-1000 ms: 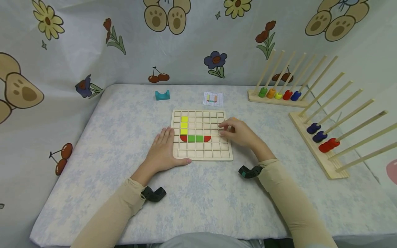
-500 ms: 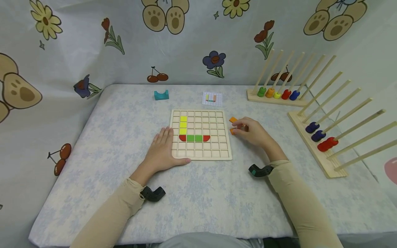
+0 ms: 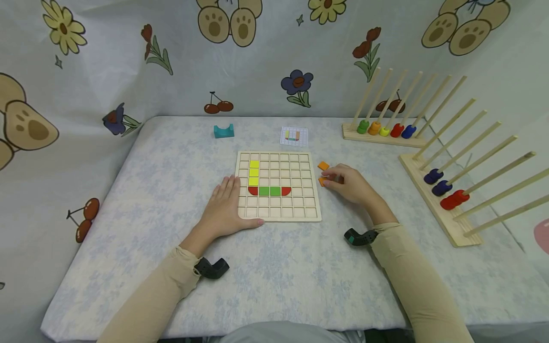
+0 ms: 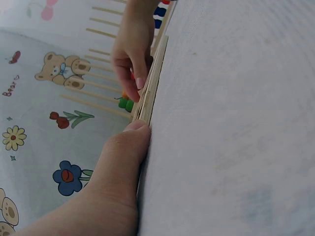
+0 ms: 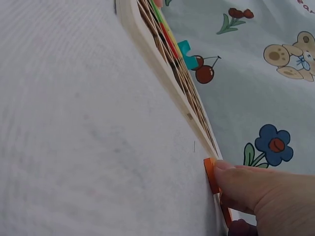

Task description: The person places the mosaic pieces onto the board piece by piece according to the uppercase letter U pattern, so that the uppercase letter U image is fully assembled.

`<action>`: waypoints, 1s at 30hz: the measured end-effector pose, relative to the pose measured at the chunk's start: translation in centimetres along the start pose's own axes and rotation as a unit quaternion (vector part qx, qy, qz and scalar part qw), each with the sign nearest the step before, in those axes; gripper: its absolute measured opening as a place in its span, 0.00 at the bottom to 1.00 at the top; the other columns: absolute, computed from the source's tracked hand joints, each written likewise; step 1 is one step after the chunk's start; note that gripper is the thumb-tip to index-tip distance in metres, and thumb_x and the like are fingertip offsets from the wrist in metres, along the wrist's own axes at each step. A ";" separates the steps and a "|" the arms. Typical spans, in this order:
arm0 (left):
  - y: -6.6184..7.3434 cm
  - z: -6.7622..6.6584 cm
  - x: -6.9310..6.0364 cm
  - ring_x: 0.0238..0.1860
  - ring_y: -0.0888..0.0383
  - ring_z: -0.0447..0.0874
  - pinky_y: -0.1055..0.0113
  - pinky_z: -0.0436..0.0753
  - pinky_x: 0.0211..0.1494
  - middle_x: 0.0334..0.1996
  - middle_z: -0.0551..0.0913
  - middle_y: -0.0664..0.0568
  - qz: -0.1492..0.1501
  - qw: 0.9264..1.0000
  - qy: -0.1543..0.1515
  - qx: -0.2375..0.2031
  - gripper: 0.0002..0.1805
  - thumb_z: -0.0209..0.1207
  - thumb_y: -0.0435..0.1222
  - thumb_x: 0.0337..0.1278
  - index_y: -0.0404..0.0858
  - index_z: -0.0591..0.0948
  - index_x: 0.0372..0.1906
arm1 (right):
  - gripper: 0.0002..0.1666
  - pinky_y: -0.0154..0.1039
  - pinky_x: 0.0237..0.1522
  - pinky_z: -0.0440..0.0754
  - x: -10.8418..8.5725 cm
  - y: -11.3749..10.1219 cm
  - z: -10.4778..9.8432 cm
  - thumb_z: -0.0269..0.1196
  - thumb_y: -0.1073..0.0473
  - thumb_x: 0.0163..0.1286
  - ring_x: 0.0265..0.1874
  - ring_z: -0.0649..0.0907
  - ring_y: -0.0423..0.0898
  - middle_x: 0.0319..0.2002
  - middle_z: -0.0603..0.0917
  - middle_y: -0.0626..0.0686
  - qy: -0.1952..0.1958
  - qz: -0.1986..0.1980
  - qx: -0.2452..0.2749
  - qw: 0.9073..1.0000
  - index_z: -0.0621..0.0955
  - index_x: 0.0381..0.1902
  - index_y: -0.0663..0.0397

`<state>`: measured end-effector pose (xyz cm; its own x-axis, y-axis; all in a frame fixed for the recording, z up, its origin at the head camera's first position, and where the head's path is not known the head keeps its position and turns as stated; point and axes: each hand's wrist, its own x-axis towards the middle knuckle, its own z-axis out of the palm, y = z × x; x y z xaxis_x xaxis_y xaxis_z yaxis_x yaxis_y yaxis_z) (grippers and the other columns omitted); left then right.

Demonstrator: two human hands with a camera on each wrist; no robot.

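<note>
A square wooden grid board [image 3: 296, 214] lies on the table in the head view. Set in its cells are a column of yellow squares [image 3: 254, 172], green squares [image 3: 269, 191] and two red rounded corner pieces [image 3: 253, 191]. My left hand [image 3: 223, 207] rests along the board's left edge with straight fingers, its thumb [image 4: 133, 142] against the front edge. Right of the board, my right hand [image 3: 346, 183] pinches an orange square tile [image 5: 211, 175] between thumb and fingers; the far fingertips are partly hidden in the right wrist view. Another orange tile [image 3: 323, 166] lies just beyond it.
Behind the board lie a small pattern card [image 3: 294, 136] and a teal notched block [image 3: 224, 131]. Two wooden peg racks with coloured beads, one at the back [image 3: 364, 135] and one at the right [image 3: 429, 205], stand beyond my right hand.
My right hand has moved right, from over the board's right edge to the orange tiles, and its fingers have come onto the nearer one. My left hand stays in place.
</note>
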<state>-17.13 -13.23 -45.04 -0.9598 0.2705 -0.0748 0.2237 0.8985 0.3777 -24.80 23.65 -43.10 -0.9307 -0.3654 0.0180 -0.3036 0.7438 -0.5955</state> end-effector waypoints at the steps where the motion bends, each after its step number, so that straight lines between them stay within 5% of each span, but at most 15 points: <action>1: 0.0 0.0 0.0 0.82 0.46 0.30 0.48 0.40 0.82 0.81 0.37 0.40 0.000 1.000 0.000 0.000 0.78 0.54 0.81 0.35 0.33 0.38 0.79 | 0.17 0.42 0.39 0.73 0.0 0.0 0.0 0.63 0.54 0.72 0.36 0.74 0.48 0.44 0.81 0.52 -0.001 -0.001 -0.004 1.000 0.83 0.56 0.50; 18: 0.1 -0.1 -0.1 0.82 0.46 0.31 0.48 0.41 0.82 0.81 0.37 0.40 -0.001 1.000 0.001 0.003 0.78 0.54 0.81 0.35 0.33 0.39 0.79 | 0.13 0.40 0.39 0.74 0.0 -0.3 0.4 0.67 0.50 0.68 0.36 0.76 0.48 0.41 0.82 0.51 0.022 0.019 0.036 0.999 0.80 0.46 0.48; 30: 0.0 0.0 0.0 0.82 0.46 0.31 0.48 0.41 0.82 0.81 0.37 0.40 -0.001 1.000 0.004 0.004 0.78 0.53 0.82 0.34 0.33 0.39 0.79 | 0.12 0.40 0.35 0.73 2.1 -4.2 2.3 0.66 0.50 0.69 0.32 0.75 0.48 0.40 0.82 0.50 -0.006 -0.024 0.070 0.997 0.80 0.46 0.47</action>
<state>-17.16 -13.26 -45.07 -0.9614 0.2666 -0.0684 0.2238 0.9019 0.3693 -24.96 18.44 -42.40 -0.9128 -0.4063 0.0408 -0.3161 0.6400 -0.7004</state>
